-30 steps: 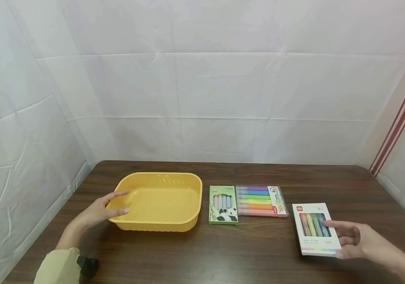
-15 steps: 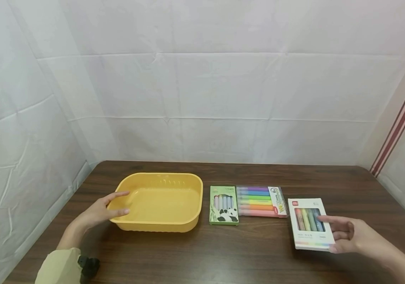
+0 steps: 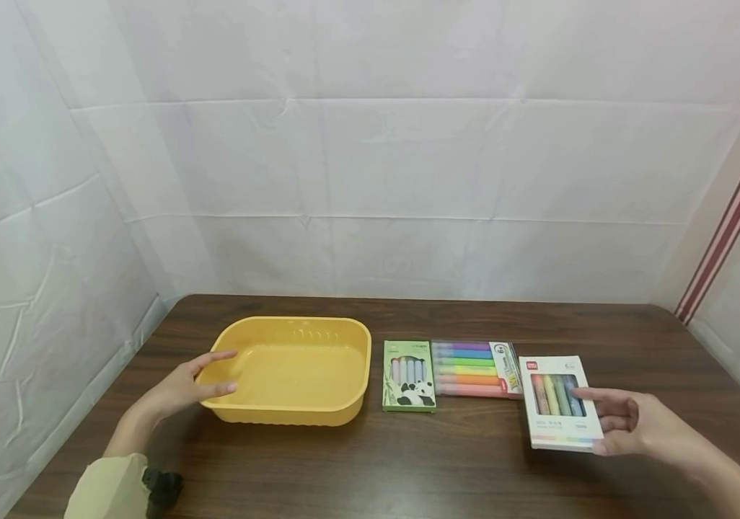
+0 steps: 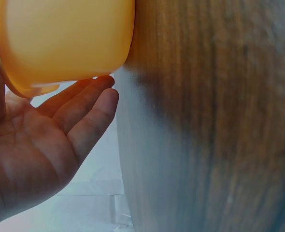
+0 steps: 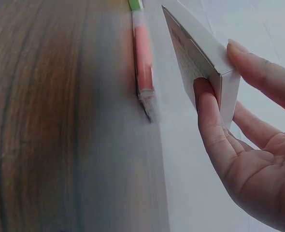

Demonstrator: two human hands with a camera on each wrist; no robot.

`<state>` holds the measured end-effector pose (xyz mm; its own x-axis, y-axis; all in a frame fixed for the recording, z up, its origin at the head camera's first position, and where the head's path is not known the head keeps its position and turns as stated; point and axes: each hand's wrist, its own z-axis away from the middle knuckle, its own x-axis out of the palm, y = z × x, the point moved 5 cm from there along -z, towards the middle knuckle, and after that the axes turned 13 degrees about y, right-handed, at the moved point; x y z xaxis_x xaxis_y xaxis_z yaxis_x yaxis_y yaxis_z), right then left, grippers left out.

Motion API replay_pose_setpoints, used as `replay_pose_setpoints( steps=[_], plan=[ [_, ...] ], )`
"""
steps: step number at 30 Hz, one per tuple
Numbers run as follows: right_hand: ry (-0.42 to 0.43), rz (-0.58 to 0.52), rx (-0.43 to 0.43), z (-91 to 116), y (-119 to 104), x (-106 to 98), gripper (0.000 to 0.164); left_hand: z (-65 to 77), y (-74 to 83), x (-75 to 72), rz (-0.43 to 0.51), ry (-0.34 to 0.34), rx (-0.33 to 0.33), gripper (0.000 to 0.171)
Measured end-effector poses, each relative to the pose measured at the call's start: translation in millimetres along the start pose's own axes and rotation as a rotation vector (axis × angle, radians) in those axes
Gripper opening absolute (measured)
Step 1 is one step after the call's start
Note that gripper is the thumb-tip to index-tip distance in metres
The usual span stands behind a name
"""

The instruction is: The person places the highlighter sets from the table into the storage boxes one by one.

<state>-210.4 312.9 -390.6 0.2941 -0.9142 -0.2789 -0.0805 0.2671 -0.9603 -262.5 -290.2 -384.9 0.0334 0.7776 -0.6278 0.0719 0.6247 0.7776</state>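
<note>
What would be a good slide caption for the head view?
Left hand on a tray, right hand holding a white box; between them, a green box and a marker pack.

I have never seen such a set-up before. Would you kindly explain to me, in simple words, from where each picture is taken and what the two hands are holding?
No robot is here: these are a person's own bare hands. The wide picture comes from a camera worn on the head, looking forward and down. The two close pictures come from cameras on the wrists, one for each hand.

On the brown table are a yellow basin, a green box with a panda picture and a clear pack of coloured pens. The left hand holds the basin at its rim. The right hand holds a white box above the table; coloured sticks show through its window.
</note>
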Motion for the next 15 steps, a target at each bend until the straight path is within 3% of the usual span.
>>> replay_pose_setpoints(
  steps=[15],
  plan=[
    [-0.003,-0.004,0.015,-8.6,-9.8,6.2,0.059,-1.0,0.1,0.6,-0.002,0.007,0.012,0.067]
  ],
)
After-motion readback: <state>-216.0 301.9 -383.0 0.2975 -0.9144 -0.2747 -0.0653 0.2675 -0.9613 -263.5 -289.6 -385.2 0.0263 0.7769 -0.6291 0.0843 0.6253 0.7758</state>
